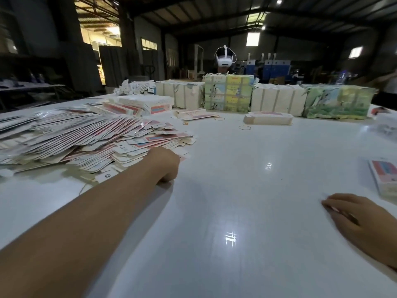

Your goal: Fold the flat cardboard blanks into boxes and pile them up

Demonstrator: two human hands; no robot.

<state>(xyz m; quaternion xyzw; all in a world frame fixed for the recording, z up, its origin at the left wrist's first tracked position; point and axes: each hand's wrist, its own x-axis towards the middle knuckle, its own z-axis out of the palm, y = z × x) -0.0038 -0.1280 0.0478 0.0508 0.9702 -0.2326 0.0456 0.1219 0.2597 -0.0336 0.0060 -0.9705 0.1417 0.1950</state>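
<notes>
A wide heap of flat red-and-white cardboard blanks (81, 138) covers the left of the white table (236, 190). My left hand (164, 163) reaches out to the heap's near right edge, fingers curled under and hidden; I cannot tell whether they hold a blank. My right hand (356, 220) rests flat on the table at the right, fingers spread, holding nothing. A folded box (384, 179) lies at the right edge, just beyond my right hand. Another folded box (268, 118) lies further back, and a small pile of boxes (137, 106) stands behind the heap.
Wrapped bundles of blanks (227, 95) stand in a row along the far side. Loose rubber bands (245, 127) lie in front of them. A person wearing a white headset (224, 59) sits behind the bundles. A dark warehouse lies beyond.
</notes>
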